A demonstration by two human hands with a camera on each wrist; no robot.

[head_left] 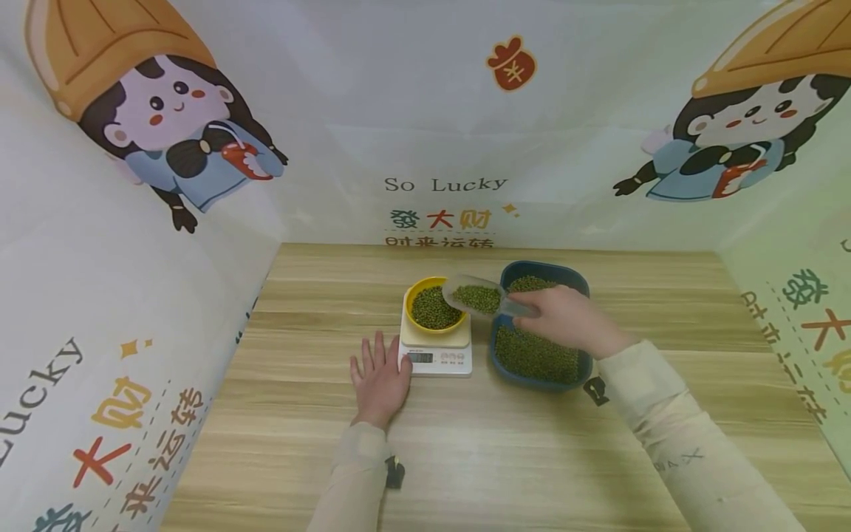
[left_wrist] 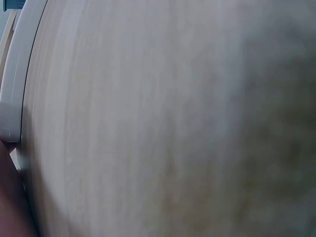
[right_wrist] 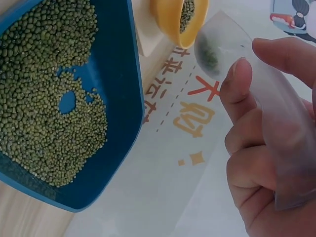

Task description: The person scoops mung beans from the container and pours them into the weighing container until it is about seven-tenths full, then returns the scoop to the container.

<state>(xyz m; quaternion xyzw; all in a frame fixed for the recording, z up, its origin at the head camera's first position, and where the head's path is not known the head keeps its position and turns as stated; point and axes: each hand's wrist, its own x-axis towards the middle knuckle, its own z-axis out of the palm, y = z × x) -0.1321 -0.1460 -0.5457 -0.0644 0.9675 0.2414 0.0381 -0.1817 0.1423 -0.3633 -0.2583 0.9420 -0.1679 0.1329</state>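
My right hand [head_left: 558,316] grips the handle of a clear plastic scoop [right_wrist: 224,47] that carries green mung beans [head_left: 477,298]. The scoop's tip is over the right rim of a yellow bowl [head_left: 414,319], which holds more beans. That bowl stands on a white kitchen scale [head_left: 459,365]; its display digits are too small to read. Flat on the table, my left hand [head_left: 382,380] has its fingers spread and its thumb against the scale's left front edge. In the left wrist view only the scale's edge [left_wrist: 14,89] and a blurred part of the hand show.
To the scale's right is a blue tub [head_left: 588,362] of mung beans, its bottom showing in places, partly under my right forearm. A wooden table [head_left: 319,295] carries everything. Printed white sheets [head_left: 346,111] wall the back and both sides.
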